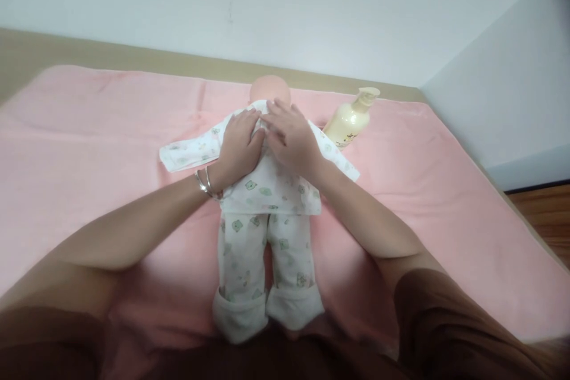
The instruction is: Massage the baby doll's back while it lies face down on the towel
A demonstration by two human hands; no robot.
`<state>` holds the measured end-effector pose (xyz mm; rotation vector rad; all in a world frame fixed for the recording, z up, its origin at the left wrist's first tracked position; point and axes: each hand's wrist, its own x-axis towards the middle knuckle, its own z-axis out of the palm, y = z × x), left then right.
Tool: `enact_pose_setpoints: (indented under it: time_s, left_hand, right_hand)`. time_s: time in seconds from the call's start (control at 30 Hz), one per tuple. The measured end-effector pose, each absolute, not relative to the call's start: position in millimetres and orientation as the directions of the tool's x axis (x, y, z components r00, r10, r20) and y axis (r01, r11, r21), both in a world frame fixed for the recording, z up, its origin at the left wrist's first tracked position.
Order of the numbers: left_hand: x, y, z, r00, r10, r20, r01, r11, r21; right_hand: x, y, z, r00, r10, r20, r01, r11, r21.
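A baby doll (270, 88) lies on the pink blanket with its bald head at the far end; its face does not show. It wears a white printed top (271, 199) with the sleeves spread to both sides, and matching trousers (244, 255) with folded white cuffs. My left hand (243, 145) rests flat on the upper part of the top, fingers stretched toward the head. Beside it my right hand (291, 136) lies over the same area, its fingers extended and slightly blurred, close to the left fingertips. Neither hand holds anything that I can see.
A pale yellow pump bottle (350, 122) leans at a tilt right of the doll, partly behind a sleeve. The pink blanket (111, 124) covers most of the surface. A white wall (312, 12) rises at the back. Wooden floor (545, 214) shows at the right.
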<state>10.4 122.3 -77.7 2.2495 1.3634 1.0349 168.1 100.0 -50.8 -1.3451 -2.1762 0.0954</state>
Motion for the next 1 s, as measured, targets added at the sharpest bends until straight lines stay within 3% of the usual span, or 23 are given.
enact_pose_setpoints:
  time_s: [0.13,0.3,0.47,0.7,0.83,1.0]
  left_hand:
    - [10.2,123.3,-79.6,0.269,0.867,0.419,0.654,-0.484,0.582]
    - [10.9,123.4,-79.8,0.265,0.877,0.402,0.655,-0.469,0.592]
    - [11.8,120.5,-75.3,0.267,0.881,0.391,0.659,-0.463,0.592]
    - [12.2,120.8,-76.3,0.272,0.871,0.408,0.63,-0.482,0.609]
    - [8.8,122.0,-75.3,0.29,0.879,0.377,0.665,-0.469,0.581]
    - [-15.2,140.0,-72.4,0.455,0.814,0.361,0.627,-0.581,0.519]
  right_hand:
    - [169.6,97.7,-46.6,-0.265,0.82,0.507,0.809,0.475,-0.346]
    - [166.8,101.1,-52.3,-0.344,0.862,0.372,0.813,0.472,-0.341]
    - [168.3,99.1,-45.9,-0.279,0.833,0.478,0.819,0.467,-0.335]
    - [162.1,85.6,-31.5,-0.404,0.866,0.294,0.819,0.486,-0.305]
    - [185.1,80.8,-0.1,-0.328,0.839,0.434,0.808,0.487,-0.331]
    - [219.6,77.8,31.2,-0.152,0.781,0.606,0.782,0.471,-0.41]
